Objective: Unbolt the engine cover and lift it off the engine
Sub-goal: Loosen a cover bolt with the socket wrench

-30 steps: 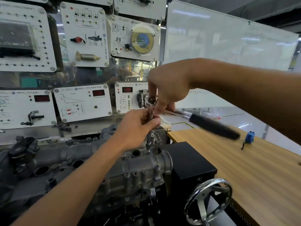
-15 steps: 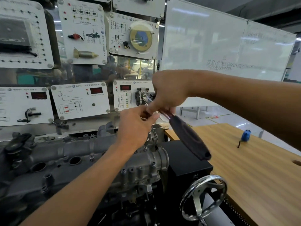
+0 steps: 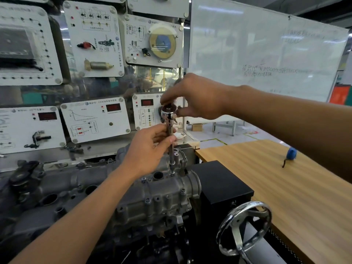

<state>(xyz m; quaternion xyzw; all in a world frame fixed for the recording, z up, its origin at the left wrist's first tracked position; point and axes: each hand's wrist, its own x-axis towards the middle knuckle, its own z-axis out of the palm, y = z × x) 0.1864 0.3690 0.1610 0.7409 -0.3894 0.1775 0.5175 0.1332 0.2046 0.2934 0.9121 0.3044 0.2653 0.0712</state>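
Ratchet head (image 3: 168, 112): pinched from above by the right hand (image 3: 198, 98).
Extension bar (image 3: 171, 147): held upright, gripped near its top by the left hand (image 3: 150, 147).
Socket tip: seated on a bolt (image 3: 172, 173) at the right end of the engine cover (image 3: 156, 195).
Wooden table (image 3: 285, 187): a blue tape measure (image 3: 291, 153) is laid on it.
Handwheel (image 3: 244, 228): seen below, at the right.

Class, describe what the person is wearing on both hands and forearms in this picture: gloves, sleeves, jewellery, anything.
Nothing is worn. The left hand and right hand are bare, without gloves, rings or a watch. Both forearms are uncovered as far as the picture shows; no sleeve edge appears.
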